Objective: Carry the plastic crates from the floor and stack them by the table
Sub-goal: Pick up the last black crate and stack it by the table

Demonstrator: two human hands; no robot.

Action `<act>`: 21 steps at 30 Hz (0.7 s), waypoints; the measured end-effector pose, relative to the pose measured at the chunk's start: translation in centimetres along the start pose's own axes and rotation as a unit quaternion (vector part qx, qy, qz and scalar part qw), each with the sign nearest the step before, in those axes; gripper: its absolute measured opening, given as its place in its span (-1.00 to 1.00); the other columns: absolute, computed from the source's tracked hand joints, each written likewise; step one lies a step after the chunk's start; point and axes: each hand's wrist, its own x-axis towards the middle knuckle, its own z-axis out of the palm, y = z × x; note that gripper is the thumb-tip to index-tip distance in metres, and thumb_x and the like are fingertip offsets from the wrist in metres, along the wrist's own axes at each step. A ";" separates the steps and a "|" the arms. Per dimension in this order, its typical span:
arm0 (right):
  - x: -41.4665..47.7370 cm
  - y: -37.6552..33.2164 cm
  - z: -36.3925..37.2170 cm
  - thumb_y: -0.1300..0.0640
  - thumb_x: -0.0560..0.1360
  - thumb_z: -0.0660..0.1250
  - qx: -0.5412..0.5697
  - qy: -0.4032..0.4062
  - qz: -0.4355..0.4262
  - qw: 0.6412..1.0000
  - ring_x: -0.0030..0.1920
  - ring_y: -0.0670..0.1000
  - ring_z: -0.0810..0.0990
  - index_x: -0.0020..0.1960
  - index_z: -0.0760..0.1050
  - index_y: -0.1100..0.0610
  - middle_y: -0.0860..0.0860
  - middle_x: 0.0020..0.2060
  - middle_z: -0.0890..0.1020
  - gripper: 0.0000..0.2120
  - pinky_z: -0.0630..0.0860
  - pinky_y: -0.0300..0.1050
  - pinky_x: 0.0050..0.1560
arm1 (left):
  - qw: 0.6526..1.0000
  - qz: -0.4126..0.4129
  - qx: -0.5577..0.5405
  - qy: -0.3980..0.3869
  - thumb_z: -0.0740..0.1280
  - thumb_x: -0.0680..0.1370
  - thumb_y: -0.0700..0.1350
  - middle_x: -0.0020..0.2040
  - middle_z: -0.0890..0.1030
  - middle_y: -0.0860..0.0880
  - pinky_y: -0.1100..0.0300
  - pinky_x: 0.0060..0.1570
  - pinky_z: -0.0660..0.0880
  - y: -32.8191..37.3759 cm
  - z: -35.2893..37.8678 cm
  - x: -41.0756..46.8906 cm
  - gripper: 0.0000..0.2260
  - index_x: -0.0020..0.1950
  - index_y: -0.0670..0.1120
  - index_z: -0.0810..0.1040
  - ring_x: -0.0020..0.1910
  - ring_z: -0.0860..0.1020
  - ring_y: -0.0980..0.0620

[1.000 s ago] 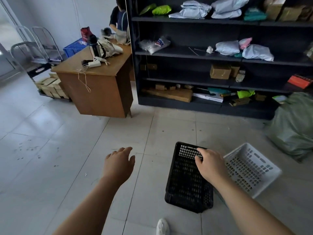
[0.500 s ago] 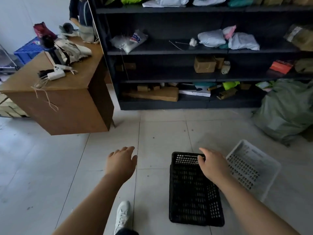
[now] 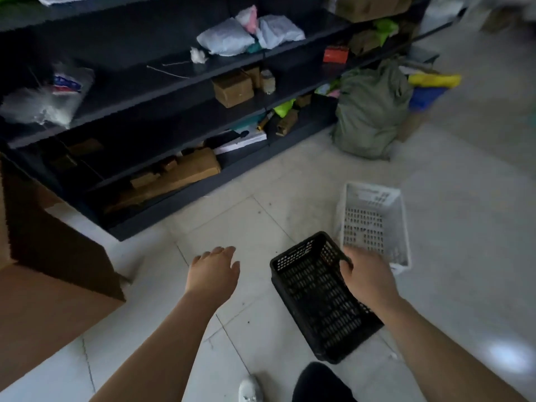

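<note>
Currently, the table (image 3: 49,311) stands at the left edge of the scene. The left hand (image 3: 213,274) hangs over the floor (image 3: 139,338) with fingers spread and relaxed, holding nothing. To its right, the black crate (image 3: 313,303) sits low near the person's feet, tilted; whether it rests on the tiles cannot be told. The right hand (image 3: 367,278) curls its fingers over the crate's right rim. Farther right, the white crate (image 3: 374,224) lies on the floor, just beside the black one. Both crates are perforated plastic: judged light, stiff and not fragile, though a one-handed carry would let them swing. Take hold at the rim, preferably on two opposite sides, for a level lift.
</note>
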 end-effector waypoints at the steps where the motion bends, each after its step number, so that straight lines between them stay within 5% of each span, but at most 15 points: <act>1: -0.2 0.3 0.1 0.04 0.52 0.20 0.001 0.009 0.017 1.000 -0.05 0.14 0.60 0.17 0.54 0.09 0.07 -0.06 0.67 -0.71 0.48 0.00 0.04 | 1.000 0.018 0.005 -0.008 0.06 0.61 0.05 0.33 0.48 0.00 0.08 0.28 0.33 0.3 0.0 0.9 -0.60 0.44 0.02 0.31 0.25 0.48 -0.05; 11: 0.5 6.5 2.4 0.07 0.49 0.16 0.017 0.034 0.165 0.985 -0.19 0.14 0.62 0.03 0.56 0.10 0.04 -0.27 0.65 -0.75 0.45 0.01 -0.02 | 0.983 0.164 0.053 -0.054 0.05 0.61 0.05 0.32 0.49 0.01 0.12 0.22 0.35 7.9 2.1 11.1 -0.60 0.45 0.03 0.30 0.23 0.49 -0.01; 17: 1.3 9.0 3.7 0.09 0.53 0.18 0.045 0.016 0.234 0.971 0.05 0.13 0.60 0.19 0.54 0.11 0.07 0.00 0.68 -0.70 0.37 0.06 0.22 | 0.968 0.225 0.078 -0.077 0.05 0.62 0.05 0.30 0.50 0.00 0.13 0.20 0.38 11.8 4.1 16.2 -0.60 0.44 0.02 0.32 0.20 0.51 -0.01; 21: 1.9 9.9 4.9 0.06 0.53 0.13 0.062 0.000 0.292 0.954 -0.02 0.07 0.59 0.11 0.53 0.05 -0.02 -0.08 0.66 -0.74 0.37 0.06 0.26 | 0.953 0.273 0.092 -0.096 0.06 0.61 0.03 0.20 0.55 -0.02 0.13 0.12 0.39 14.2 5.5 19.5 -0.66 0.32 -0.02 0.42 0.12 0.53 -0.02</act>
